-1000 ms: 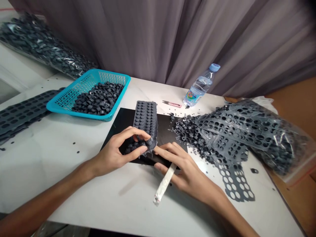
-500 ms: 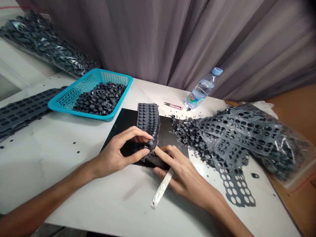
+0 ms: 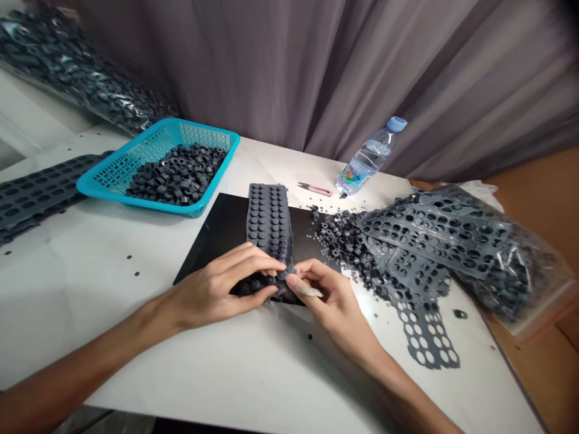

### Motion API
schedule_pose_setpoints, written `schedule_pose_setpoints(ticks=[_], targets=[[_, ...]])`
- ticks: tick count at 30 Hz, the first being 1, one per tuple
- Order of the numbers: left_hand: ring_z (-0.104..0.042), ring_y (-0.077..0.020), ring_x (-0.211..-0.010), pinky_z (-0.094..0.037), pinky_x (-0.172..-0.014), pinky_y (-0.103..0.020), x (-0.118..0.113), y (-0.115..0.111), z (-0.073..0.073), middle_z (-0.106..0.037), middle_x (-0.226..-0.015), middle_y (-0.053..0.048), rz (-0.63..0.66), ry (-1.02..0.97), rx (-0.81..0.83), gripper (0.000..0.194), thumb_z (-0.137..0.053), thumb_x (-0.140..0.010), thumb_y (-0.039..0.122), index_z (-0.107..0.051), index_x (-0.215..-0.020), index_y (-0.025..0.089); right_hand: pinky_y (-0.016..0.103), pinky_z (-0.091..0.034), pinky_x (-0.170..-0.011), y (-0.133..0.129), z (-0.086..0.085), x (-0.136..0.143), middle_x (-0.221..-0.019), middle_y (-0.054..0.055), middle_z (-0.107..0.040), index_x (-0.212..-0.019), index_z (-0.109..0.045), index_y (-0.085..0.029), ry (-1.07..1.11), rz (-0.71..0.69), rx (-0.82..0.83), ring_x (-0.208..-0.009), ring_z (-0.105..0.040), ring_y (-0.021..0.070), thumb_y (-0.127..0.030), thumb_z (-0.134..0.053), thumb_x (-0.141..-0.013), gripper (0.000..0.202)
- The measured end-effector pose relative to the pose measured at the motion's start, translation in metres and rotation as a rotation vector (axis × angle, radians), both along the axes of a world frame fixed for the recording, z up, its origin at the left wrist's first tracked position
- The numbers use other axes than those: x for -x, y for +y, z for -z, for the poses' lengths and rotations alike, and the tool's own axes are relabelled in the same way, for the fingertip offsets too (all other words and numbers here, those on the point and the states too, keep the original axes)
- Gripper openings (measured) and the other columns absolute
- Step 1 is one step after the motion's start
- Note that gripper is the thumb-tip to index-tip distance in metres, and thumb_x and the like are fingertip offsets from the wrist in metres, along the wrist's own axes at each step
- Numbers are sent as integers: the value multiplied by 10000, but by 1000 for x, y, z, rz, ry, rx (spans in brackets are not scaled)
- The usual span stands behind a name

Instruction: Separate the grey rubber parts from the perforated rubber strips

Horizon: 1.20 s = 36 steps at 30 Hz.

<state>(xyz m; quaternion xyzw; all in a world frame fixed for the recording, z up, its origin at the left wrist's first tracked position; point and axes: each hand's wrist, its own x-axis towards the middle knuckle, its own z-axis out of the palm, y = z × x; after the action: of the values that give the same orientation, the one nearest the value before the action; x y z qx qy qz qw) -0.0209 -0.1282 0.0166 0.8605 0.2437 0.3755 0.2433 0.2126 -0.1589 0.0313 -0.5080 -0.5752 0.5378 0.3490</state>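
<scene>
A dark grey rubber sheet with rows of round knobs [image 3: 268,214] lies on a black mat [image 3: 203,244], its near end bent up between my hands. My left hand [image 3: 226,283] grips that near end, thumb below and fingers above, with a few knobs between them. Close beside it, my right hand [image 3: 332,295] is closed at the sheet's right edge, thumb and forefinger pressed together. A slim white-wrapped stick [image 3: 309,291] sits in the right hand, its far end hidden by the fingers.
A blue basket [image 3: 199,210] of small black rings stands back left, near punched sheets [image 3: 40,190] and a bulging bag [image 3: 90,78]. To the right are loose rings [image 3: 346,241], holed sheet scraps [image 3: 429,241] and another bag [image 3: 520,283]. Pink snips [image 3: 315,189] and a water bottle [image 3: 368,160] stay behind.
My right hand has turned and closed at the sheet's edge, the white stick swinging closer into the palm. My left fingers have shifted slightly off a ring-shaped piece. The view has moved a little.
</scene>
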Motion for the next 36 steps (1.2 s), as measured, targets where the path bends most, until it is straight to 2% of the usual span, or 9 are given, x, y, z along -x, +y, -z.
schedule_pose_setpoints(ticks=[7,12,18,22,25,28,31,33,36], targets=[[-632,-228,-1157,-528,-1024,-364,6,4,0,-670,-1224,-92,-17,157,73,404,-678,-977,161,-535,-1352,210,281,-470,-700,6,-5,-17,-888,38,-690,-963,-664,-195,-85,-19,-8,-788,-620,179,-510,-681,-974,316],[-648,-253,-1135,-496,-1032,-417,6,6,4,-683,-1228,-75,-97,263,-9,381,-701,-968,293,-548,-1310,222,313,-514,-781,7,-6,-19,-928,52,-717,-997,-663,-201,-70,-61,5,-849,-660,201,-496,-670,-985,295],[-641,-261,-1129,-480,-1013,-430,8,6,4,-681,-1219,-78,-149,318,-36,363,-659,-956,271,-560,-1301,216,287,-485,-742,10,-8,-24,-892,37,-698,-953,-663,-195,-126,-135,-22,-839,-648,190,-394,-639,-1005,206],[-632,-273,-1159,-472,-1034,-444,9,7,6,-679,-1226,-75,-141,365,-67,305,-662,-927,256,-622,-1228,231,304,-464,-746,10,-5,-34,-912,35,-714,-969,-683,-209,-400,-232,-63,-838,-654,202,-220,-613,-963,72],[-615,-294,-1225,-421,-1144,-497,9,7,8,-678,-1269,-77,-166,400,-94,286,-678,-926,311,-649,-1201,239,302,-424,-689,11,-9,-43,-866,29,-710,-924,-708,-225,-654,-273,-132,-770,-626,201,-291,-651,-980,104],[-587,-304,-1304,-350,-1243,-529,10,6,10,-661,-1338,-81,-177,418,-99,344,-687,-940,385,-649,-1247,236,287,-343,-580,15,-16,-54,-681,-3,-623,-793,-668,-225,-756,-177,-180,-600,-526,167,-501,-621,-1026,364],[-515,-331,-1412,-317,-1284,-542,10,5,12,-613,-1446,-101,-193,444,-88,432,-697,-942,426,-629,-1314,218,298,-309,-561,21,-19,-63,-602,-20,-531,-790,-664,-228,-760,50,-273,-537,-450,155,-547,-492,-1086,468],[-479,-334,-1459,-290,-1307,-543,11,5,14,-576,-1505,-116,-193,459,-86,489,-698,-946,442,-605,-1365,207,313,-365,-620,23,-18,-65,-649,-3,-564,-832,-674,-227,-713,111,-354,-595,-505,170,-514,-410,-1124,487],[-435,-335,-1508,-263,-1325,-548,12,5,18,-501,-1587,-142,-196,481,-95,559,-687,-956,472,-569,-1427,196,361,-441,-826,23,-19,-62,-856,47,-674,-905,-672,-226,-657,84,-506,-832,-616,216,-450,-343,-1152,468]])
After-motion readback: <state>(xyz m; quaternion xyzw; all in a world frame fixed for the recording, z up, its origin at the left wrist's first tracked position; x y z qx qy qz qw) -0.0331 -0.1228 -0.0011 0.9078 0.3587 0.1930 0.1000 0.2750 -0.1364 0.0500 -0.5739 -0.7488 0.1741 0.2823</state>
